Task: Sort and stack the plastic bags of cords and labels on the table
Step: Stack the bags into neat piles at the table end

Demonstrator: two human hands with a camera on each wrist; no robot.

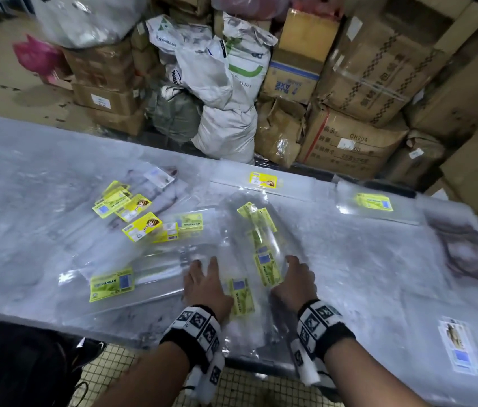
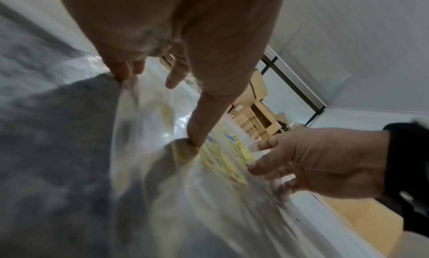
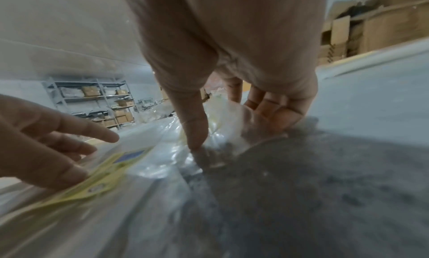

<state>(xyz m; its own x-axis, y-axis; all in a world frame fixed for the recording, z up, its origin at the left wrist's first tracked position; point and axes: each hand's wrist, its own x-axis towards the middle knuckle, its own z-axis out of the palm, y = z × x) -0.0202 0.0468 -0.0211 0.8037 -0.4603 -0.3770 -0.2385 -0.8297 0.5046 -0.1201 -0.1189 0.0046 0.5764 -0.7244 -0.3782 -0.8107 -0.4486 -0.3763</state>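
Note:
A loose pile of clear plastic bags with yellow-green labels (image 1: 264,268) lies on the near middle of the table (image 1: 26,186). My left hand (image 1: 207,277) lies on the pile's left side. Its fingers are straight and its thumb (image 2: 195,139) presses the plastic down. At the pile's right edge is my right hand (image 1: 293,274). In the right wrist view its thumb (image 3: 197,140) presses the plastic, its fingers (image 3: 274,115) curl over the bag's edge, and plastic bunches up between them. More yellow-labelled bags (image 1: 132,212) lie scattered to the left, and one (image 1: 111,284) sits near the front edge.
Single labelled bags (image 1: 262,180) (image 1: 374,202) lie along the far edge. White-labelled bags (image 1: 458,345) are stacked at the near right. Cardboard boxes (image 1: 349,142) and white sacks (image 1: 226,113) are piled behind the table. A dark object (image 1: 26,362) sits on the floor at the near left.

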